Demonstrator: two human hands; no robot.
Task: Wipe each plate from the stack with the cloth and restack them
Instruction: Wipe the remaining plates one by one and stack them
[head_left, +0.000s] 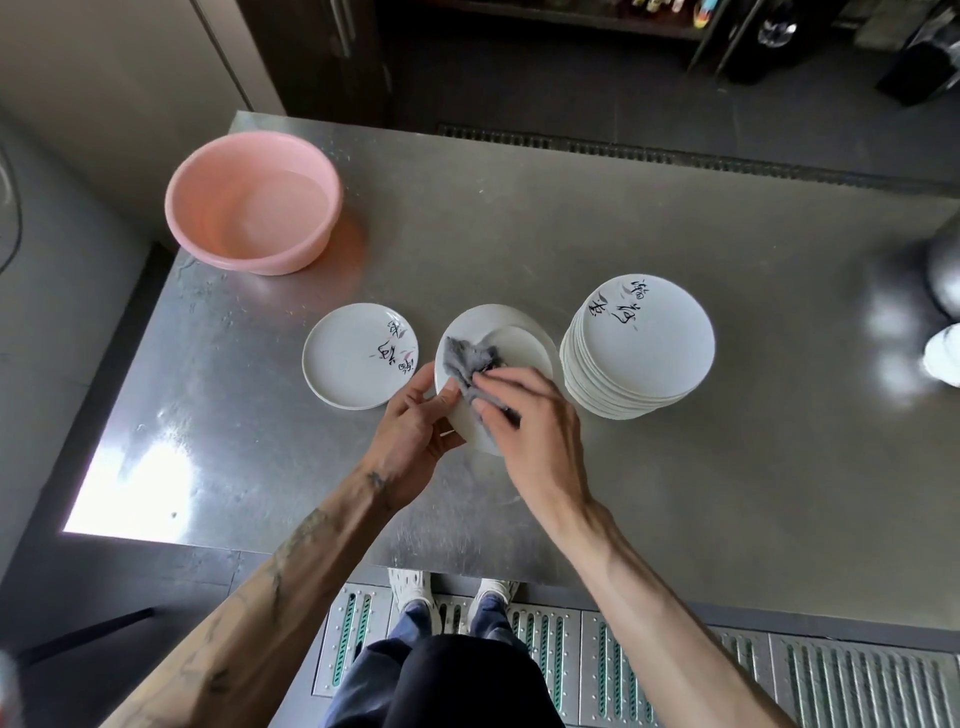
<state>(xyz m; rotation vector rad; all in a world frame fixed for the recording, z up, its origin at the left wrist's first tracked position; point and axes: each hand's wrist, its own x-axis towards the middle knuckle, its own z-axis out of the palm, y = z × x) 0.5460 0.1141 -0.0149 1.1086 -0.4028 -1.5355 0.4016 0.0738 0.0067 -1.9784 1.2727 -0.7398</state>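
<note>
Wiping a plate over the steel table, as I see it from the head view.

My left hand (415, 423) grips the tilted plate (519, 353) by its near rim; my right hand (535, 421) presses the grey cloth (472, 366) onto it, fingers curled; tall stack (641, 345) just right, wiped plates (358, 356) left; pink basin (253, 200) far left.

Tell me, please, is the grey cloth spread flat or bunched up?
Bunched up: the grey cloth lies crumpled in folds on the held plate, pressed by the right hand.
</note>
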